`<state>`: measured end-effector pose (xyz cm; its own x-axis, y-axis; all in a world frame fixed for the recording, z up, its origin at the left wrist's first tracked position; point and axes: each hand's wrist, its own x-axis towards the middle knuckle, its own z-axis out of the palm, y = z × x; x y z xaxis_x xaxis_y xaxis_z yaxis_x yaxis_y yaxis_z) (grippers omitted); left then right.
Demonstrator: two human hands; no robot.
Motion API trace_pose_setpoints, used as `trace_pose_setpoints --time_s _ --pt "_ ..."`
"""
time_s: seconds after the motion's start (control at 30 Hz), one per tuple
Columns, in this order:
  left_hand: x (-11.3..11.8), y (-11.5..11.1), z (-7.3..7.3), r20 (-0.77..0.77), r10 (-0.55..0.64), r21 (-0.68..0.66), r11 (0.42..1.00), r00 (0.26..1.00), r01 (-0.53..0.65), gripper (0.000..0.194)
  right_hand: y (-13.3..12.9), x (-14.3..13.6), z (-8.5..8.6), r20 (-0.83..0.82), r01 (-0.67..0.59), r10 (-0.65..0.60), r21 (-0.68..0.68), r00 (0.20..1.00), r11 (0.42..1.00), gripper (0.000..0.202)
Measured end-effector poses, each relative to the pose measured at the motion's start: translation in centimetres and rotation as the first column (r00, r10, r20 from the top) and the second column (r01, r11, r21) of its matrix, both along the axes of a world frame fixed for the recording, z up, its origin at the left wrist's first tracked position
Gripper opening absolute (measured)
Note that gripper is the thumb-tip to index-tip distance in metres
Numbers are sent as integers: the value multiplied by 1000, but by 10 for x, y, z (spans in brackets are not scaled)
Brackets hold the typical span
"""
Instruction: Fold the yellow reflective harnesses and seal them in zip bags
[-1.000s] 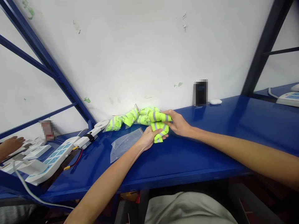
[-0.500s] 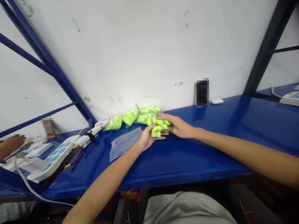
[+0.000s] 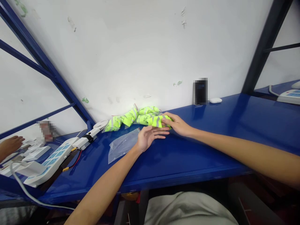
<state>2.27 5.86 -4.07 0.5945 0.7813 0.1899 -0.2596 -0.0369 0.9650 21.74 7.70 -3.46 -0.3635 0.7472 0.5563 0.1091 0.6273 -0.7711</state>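
A rolled-up piece of fluorescent yellow cloth with grey reflective bands [image 3: 156, 121] is held just above the table. My right hand [image 3: 178, 124] grips it from the right, thumb and fingers around its end. My left hand [image 3: 150, 137] lies palm up just below and in front of the roll, fingers stretched out and apart; whether its fingertips touch the cloth I cannot tell. Left of that hand, a flat clear zip bag [image 3: 123, 145] rests on the table. Behind it, several yellow bundles in clear bags [image 3: 131, 117] lie against the wall.
On the blue table [image 3: 187, 159], a white handheld fan [image 3: 95, 132] and a power strip [image 3: 50, 164] with cables stand left. Another person's hand [image 3: 12, 145] is at the far left. A dark blurred object [image 3: 201, 92] leans on the wall beside a white case [image 3: 215, 100].
The left fingers have opened out and dropped from the yellow cloth. A loose end that hung over the left palm is now up against the roll in my right hand.
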Motion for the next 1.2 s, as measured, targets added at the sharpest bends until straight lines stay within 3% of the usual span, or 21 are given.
trace_pose_setpoints --time_s 0.1,0.2,0.27,0.37,0.5,0.57,0.6,0.7,0.77,0.9,1.03,1.1,1.2 --pt "-1 -3 5 -177 196 264 953 964 -146 40 1 -1 0 -70 58 -60 -38 996 998 35" --pt "-1 -5 4 -264 524 607 743 809 -283 30 -1 -2 1 -123 108 -113 -46 986 993 32" --pt "-2 -6 3 -241 656 764 583 715 -278 27 -4 -4 2 -130 152 -156 -35 979 988 31" --pt "-2 -7 2 -177 740 881 413 649 -231 26 -12 -8 3 -104 230 -230 -13 967 973 33" --pt "0 -9 3 -54 793 912 286 607 -292 37 -26 -14 3 -27 340 -339 96 940 936 31" --pt "1 -11 3 -24 780 892 300 626 -339 31 -32 -14 4 2 335 -341 170 940 927 31" --pt "1 -12 3 -33 758 870 343 651 -355 26 -33 -14 4 14 323 -333 205 943 924 34" --pt "3 -14 2 -155 643 778 548 750 -309 33 -35 -11 5 51 291 -321 310 946 905 46" --pt "4 -13 -1 -240 576 733 635 782 -243 33 -33 -9 3 79 269 -319 370 944 889 47" --pt "7 -9 -9 -239 567 669 684 788 -290 36 -29 -6 -2 106 250 -325 437 940 864 30" --pt "10 -6 -12 -198 518 568 752 832 -333 39 -26 -4 -9 129 177 -288 539 949 824 33" --pt "10 -4 -11 -196 497 546 771 845 -327 41 -25 -3 -11 149 130 -275 612 950 780 32" --pt "6 0 -9 -218 460 543 790 861 -285 46 -23 -2 -12 181 66 -295 743 938 666 31"
